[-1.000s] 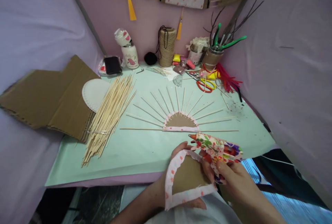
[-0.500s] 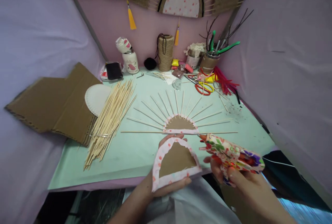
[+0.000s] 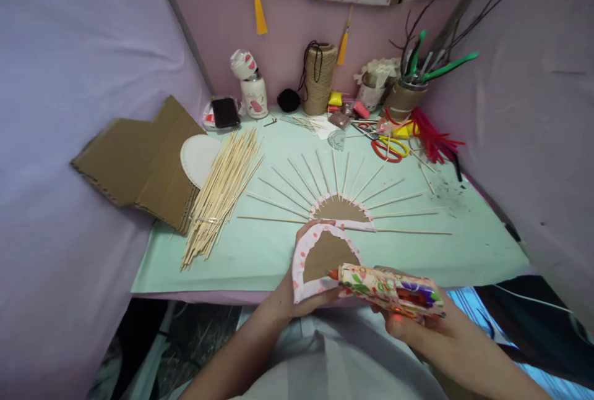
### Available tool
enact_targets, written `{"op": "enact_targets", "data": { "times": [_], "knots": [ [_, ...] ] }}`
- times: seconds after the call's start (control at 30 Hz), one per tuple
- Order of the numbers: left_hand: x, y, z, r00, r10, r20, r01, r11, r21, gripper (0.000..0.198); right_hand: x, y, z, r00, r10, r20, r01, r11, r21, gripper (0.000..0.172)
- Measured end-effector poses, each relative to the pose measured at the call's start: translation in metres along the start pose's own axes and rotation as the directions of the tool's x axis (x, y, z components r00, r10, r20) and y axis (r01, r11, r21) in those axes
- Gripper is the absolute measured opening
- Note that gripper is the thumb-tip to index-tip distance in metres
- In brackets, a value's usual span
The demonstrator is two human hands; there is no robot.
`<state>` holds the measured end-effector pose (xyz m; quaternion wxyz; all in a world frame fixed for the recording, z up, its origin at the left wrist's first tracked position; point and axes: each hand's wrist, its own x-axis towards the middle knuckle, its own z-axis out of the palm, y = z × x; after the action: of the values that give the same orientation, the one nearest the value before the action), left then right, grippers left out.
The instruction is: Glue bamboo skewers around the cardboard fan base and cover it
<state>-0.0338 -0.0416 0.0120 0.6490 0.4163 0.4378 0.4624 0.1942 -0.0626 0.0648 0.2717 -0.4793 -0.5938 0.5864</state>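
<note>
My left hand (image 3: 306,301) is closed around a half-round cardboard piece (image 3: 325,255) edged with white, red-spotted fabric, its bare brown side facing me. In my right hand (image 3: 413,326) is a glue gun (image 3: 390,289) wrapped in flowery material. Its orange nozzle reaches over the lower right part of the cardboard piece; whether it touches cannot be told. Just beyond, on the table, lies a second fabric-edged half-round (image 3: 341,209) with thin sticks (image 3: 288,191) fanning out from its curved edge. My left fingertips overlap its lower edge in view.
A bundle of bamboo sticks (image 3: 223,196) lies left, by folded cardboard (image 3: 143,165) and a white disc (image 3: 197,156). Scissors (image 3: 387,149), a twine spool (image 3: 320,81), a bottle (image 3: 253,97) and a can of tools (image 3: 406,97) stand or lie at the back. Cloth walls flank the table.
The glue gun has moved left, from beside the held cardboard piece to over its lower right part. The camera view has shifted, so the table scene sits further right and higher.
</note>
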Motion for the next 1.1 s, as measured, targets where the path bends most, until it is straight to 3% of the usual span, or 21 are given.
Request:
{"op": "enact_targets", "data": {
  "times": [0.1,0.2,0.37,0.53,0.9,1.1],
  "knots": [
    [0.001,0.001,0.002,0.988,0.106,0.115,-0.102,0.994,-0.039,0.081,0.002,-0.010,-0.003,1.000,-0.002,0.021,0.004,0.997,-0.071,0.054],
    [0.001,0.002,0.004,0.981,0.159,0.114,-0.146,0.983,-0.110,0.084,0.007,-0.016,-0.002,0.999,-0.033,0.014,0.035,0.990,-0.134,0.052],
    [0.004,0.003,0.004,0.951,0.272,0.149,-0.260,0.961,-0.095,0.090,0.018,-0.031,0.004,0.985,-0.108,0.138,0.128,0.981,-0.144,0.042],
    [0.006,0.004,0.000,0.932,0.281,0.227,-0.267,0.959,-0.093,0.092,0.021,-0.040,0.006,0.981,-0.118,0.151,0.143,0.976,-0.162,0.041],
    [0.007,-0.005,-0.001,0.933,0.311,0.179,-0.307,0.950,-0.047,0.094,0.023,-0.041,0.008,0.987,-0.079,0.138,0.107,0.971,-0.213,0.048],
    [0.018,-0.020,-0.006,0.836,0.479,0.267,-0.504,0.863,0.029,0.094,0.027,-0.041,0.006,0.986,-0.050,0.157,0.083,0.973,-0.213,0.052]
  ]
}}
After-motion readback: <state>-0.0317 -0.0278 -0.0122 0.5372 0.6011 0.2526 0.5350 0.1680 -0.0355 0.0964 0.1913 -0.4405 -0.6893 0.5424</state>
